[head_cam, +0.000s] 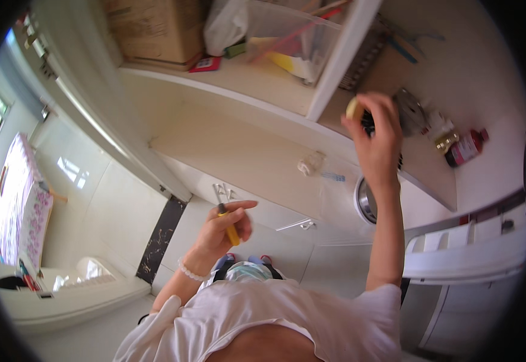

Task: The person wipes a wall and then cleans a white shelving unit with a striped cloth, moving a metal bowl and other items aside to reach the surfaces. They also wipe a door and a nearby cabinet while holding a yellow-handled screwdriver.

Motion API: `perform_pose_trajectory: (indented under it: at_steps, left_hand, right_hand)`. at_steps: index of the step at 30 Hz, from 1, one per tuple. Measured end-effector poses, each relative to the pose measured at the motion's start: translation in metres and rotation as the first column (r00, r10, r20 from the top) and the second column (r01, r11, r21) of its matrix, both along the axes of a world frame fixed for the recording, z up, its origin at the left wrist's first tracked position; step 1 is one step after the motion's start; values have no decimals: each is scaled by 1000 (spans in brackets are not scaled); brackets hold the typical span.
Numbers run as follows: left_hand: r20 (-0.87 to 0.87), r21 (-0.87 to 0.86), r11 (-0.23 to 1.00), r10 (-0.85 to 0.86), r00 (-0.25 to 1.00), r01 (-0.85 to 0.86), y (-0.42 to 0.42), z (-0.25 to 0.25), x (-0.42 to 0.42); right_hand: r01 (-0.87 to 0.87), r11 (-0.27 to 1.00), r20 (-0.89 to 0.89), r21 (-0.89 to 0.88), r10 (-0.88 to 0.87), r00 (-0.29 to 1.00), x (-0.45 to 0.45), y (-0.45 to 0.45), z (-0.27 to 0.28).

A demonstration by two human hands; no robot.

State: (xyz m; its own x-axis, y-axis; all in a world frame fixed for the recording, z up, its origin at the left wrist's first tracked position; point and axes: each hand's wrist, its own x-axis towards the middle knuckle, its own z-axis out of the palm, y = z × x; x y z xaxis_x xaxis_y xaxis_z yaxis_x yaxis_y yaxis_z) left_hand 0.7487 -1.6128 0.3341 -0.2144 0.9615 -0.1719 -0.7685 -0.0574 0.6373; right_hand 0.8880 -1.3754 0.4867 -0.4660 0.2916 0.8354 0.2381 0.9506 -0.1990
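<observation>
My left hand (229, 224) holds a screwdriver (232, 233) with a yellow and black handle, its metal shaft pointing up and away from me, over the edge of a white cabinet. Raised at the right cabinet compartment, my right hand (378, 124) has a small pale yellow object (354, 109) between thumb and fingers; its kind cannot be made out. Something dark, blurred and partly hidden shows behind the fingers. A round metal container (366, 199) sits on the counter below my right wrist, partly covered by the forearm.
A cardboard box (154, 31) and a clear plastic bin (294, 40) stand on the upper shelf, left of an upright divider (344, 59). A pink-labelled bottle (465, 148) is at the right. A beige bundle (311, 163) lies on the counter. An open white door (77, 289) is at lower left.
</observation>
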Motion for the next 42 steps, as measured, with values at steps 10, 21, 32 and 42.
perform_pose_trajectory:
  at_steps: [10, 21, 32, 42]
  left_hand:
    - [266, 46, 987, -163, 950, 156, 29, 8, 35]
    - [242, -176, 984, 60, 968, -17, -11, -30, 2]
    - [280, -223, 960, 232, 932, -173, -60, -56, -49]
    - [243, -212, 948, 286, 927, -237, -87, -57, -95]
  right_hand:
    - [-202, 951, 511, -235, 297, 807, 28, -101, -105]
    - [339, 941, 396, 7, -314, 863, 71, 17, -15]
    - [230, 962, 415, -148, -151, 897, 37, 2, -36]
    - [80, 990, 303, 117, -112, 946, -95, -67, -9]
